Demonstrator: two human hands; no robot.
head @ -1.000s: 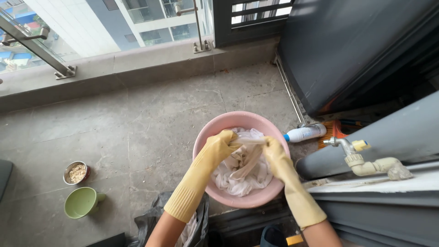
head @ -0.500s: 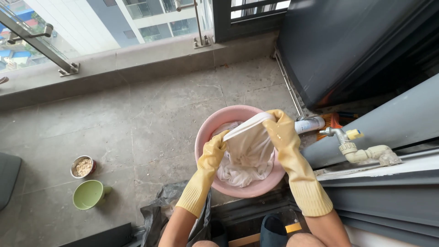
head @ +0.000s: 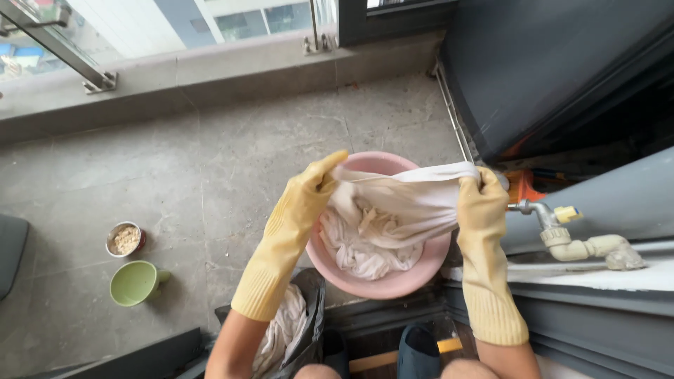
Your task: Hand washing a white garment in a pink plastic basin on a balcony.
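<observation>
Your left hand [head: 319, 184] and right hand [head: 481, 200] have pulled apart since a moment ago, each clenched on the white cloth [head: 407, 193], now stretched taut above the pink basin [head: 393, 284].

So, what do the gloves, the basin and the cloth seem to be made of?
The gloves, left and right, look like yellow rubber, matte, with ribbed cuffs. The pink basin seems to be moulded plastic, smooth with a slight sheen. The white cloth looks like thin woven fabric, probably wet, since it sags and creases between both hands.
</observation>
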